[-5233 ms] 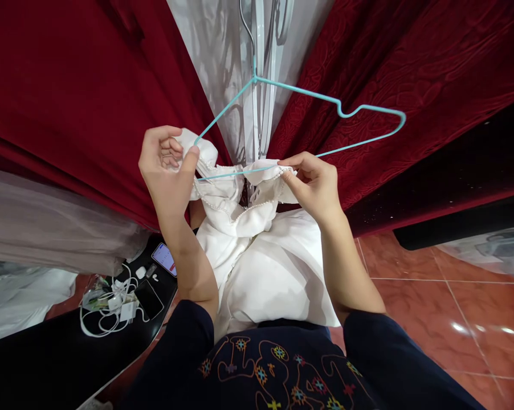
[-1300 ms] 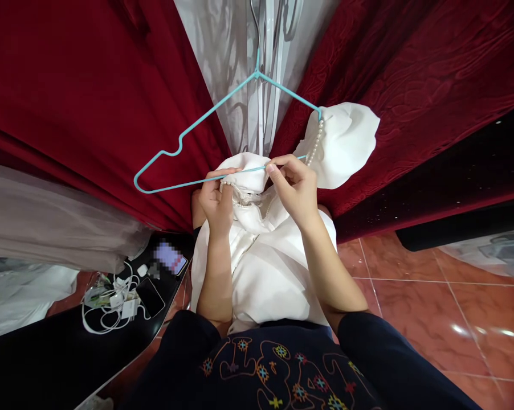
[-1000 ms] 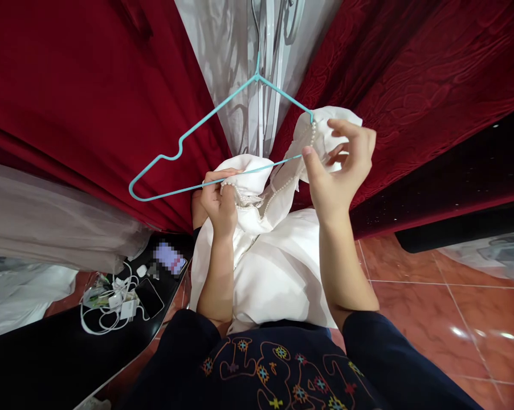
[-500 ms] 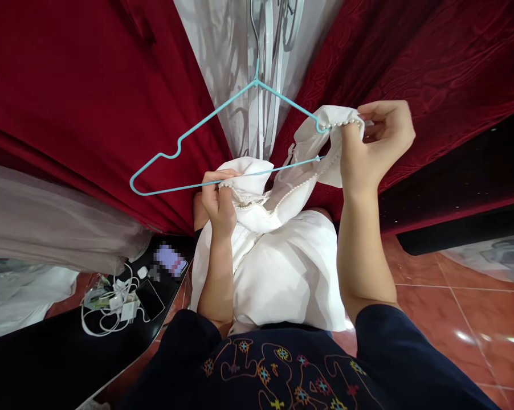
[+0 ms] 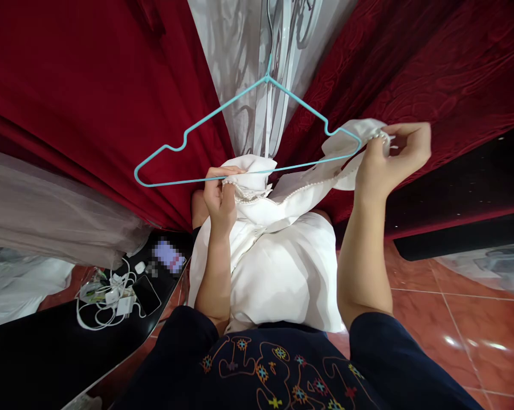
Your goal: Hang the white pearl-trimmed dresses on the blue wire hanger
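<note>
A white garment (image 5: 282,267) with a pearl-beaded edge lies over my lap, its upper part raised between both hands. Above it hangs a light blue hanger (image 5: 227,104). My left hand (image 5: 221,196) is closed on the beaded edge at the left; the hanger's bottom bar crosses its fingers, and whether they also grip the bar is unclear. At the right, my right hand (image 5: 394,156) pinches the other end of the beaded edge, stretched away from the left hand. The hanger's right end shows in front of the fabric, just left of my right hand.
Dark red curtains (image 5: 90,85) hang on both sides, with pale drapery (image 5: 240,68) between them. A black bench (image 5: 39,341) at lower left holds white cables (image 5: 98,319), a dark phone (image 5: 146,295) and a blurred lilac-screened device (image 5: 169,255). Reddish tiles (image 5: 428,319) cover the floor.
My right hand has moved right and slightly down, pulling the beaded edge with it. The hanger's right end, covered by fabric before, now shows. My left hand keeps its hold.
</note>
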{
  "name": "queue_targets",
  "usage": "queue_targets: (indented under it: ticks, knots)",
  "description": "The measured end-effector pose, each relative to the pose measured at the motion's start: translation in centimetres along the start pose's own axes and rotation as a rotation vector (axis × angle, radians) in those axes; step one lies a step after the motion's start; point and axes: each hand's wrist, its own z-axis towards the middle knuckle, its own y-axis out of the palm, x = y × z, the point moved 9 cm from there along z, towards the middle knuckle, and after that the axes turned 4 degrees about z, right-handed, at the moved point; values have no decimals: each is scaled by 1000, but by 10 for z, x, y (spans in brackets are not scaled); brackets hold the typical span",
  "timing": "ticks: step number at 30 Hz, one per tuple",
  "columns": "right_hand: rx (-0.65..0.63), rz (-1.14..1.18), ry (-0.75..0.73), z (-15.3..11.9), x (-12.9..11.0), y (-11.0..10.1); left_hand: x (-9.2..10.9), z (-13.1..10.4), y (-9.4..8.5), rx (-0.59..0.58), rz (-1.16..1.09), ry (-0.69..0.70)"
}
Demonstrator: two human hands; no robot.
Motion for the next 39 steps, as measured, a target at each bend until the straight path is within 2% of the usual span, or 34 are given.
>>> queue_targets:
  ticks: [2, 4, 6, 9, 11, 14, 17, 20, 22, 24, 28, 31, 34, 36, 39]
  knots:
    - [-52, 9, 29, -19, 9, -5, -4, -1, 2, 0, 37, -15]
    - [-173, 55, -1, -40, 2, -3, -6, -1, 3, 2, 49, -16]
    - [-335, 122, -94, -61, -23, 4, -6, -2, 4, 3, 36, -20]
    - [-535, 233, -230, -87, -77, 17, -5, -2, 8, -9, -5, -20]
    - [-574, 295, -288, -94, -111, 23, -4, -3, 9, -9, -17, -32]
    - [-621, 327, -235, -98, -136, 37, -5, -4, 8, -1, -43, -68]
    - [-674, 330, -132, -103, -134, 51, -9, -6, 5, -41, -71, -118]
    - [-607, 328, -70, -103, -122, 47, -19, -9, -2, -123, -4, -154]
    - [-571, 306, -57, -101, -114, 43, -28, -10, -13, -143, 73, -146]
    - [-564, 292, -66, -98, -111, 40, -40, -9, -32, -92, 164, -156]
    - [-578, 299, -106, -93, -111, 39, -58, -1, -86, 136, 347, -231]
    - [-578, 302, -138, -93, -113, 39, -51, 15, -123, 289, 420, -172]
    - [-552, 303, -150, -93, -114, 37, -37, 41, -145, 377, 420, -70]
    - [-542, 288, -148, -93, -114, 36, -25, 61, -149, 381, 403, 1]
    - [-542, 284, -158, -94, -116, 37, -2, 88, -134, 321, 371, 92]
